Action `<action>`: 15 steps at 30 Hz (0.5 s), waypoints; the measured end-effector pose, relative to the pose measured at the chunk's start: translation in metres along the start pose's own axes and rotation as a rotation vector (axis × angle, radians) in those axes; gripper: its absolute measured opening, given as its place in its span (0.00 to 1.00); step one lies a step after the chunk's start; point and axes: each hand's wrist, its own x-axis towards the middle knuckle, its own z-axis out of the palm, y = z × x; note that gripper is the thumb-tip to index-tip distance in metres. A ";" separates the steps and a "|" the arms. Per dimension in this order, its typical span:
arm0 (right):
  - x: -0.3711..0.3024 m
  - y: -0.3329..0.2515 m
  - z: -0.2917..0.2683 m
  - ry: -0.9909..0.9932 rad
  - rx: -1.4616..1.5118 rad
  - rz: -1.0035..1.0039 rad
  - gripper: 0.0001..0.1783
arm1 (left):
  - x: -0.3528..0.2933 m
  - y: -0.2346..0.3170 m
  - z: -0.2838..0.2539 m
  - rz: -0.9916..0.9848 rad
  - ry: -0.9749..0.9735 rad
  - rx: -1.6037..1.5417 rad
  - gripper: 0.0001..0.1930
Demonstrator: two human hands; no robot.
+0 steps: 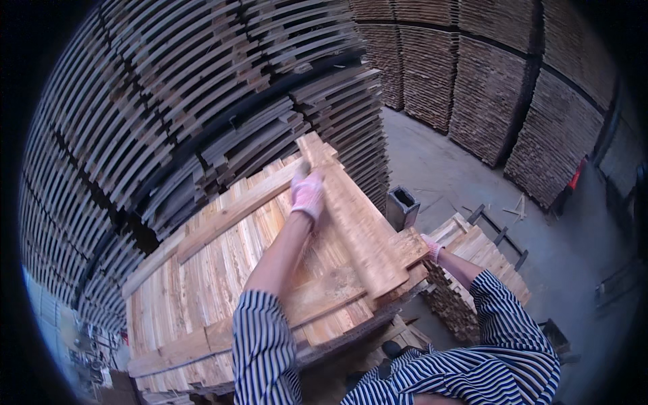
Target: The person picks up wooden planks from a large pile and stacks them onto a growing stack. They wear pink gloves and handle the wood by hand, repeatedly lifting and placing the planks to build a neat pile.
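Note:
A long wooden board (351,223) lies slantwise across the right end of a stack of pale planks (229,250); its near end is blurred. My left hand (308,192), in a pale pink work glove, is closed on the board's left edge near its far end. My right hand (430,247), gloved alike, is at the outer end of a board (410,247) that sticks out on the right from beside the long one. Its fingers are partly hidden there, and they seem curled against the wood. Narrower strips (236,212) lie crosswise on the stack.
Tall racks of spaced boards (169,81) rise close behind and to the left. More high board stacks (486,88) line the far right. A grey box-shaped post (403,206) and a lower wood pile (482,253) stand to the right on the concrete floor (439,158).

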 end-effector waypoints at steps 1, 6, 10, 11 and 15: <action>-0.003 -0.004 -0.001 0.003 0.034 -0.015 0.31 | -0.002 0.004 -0.017 -0.034 -0.007 0.023 0.32; -0.008 -0.020 0.001 0.061 0.274 -0.079 0.32 | -0.038 0.033 -0.110 -0.094 -0.044 0.095 0.32; 0.012 -0.008 -0.007 0.053 -0.088 -0.122 0.35 | -0.088 0.043 -0.143 -0.309 0.042 0.001 0.32; 0.022 -0.002 -0.013 0.028 -0.209 -0.087 0.37 | -0.093 0.042 -0.144 -0.384 0.082 0.009 0.32; 0.060 0.029 -0.060 0.011 -0.112 -0.109 0.39 | -0.105 0.035 -0.144 -0.168 0.003 0.042 0.31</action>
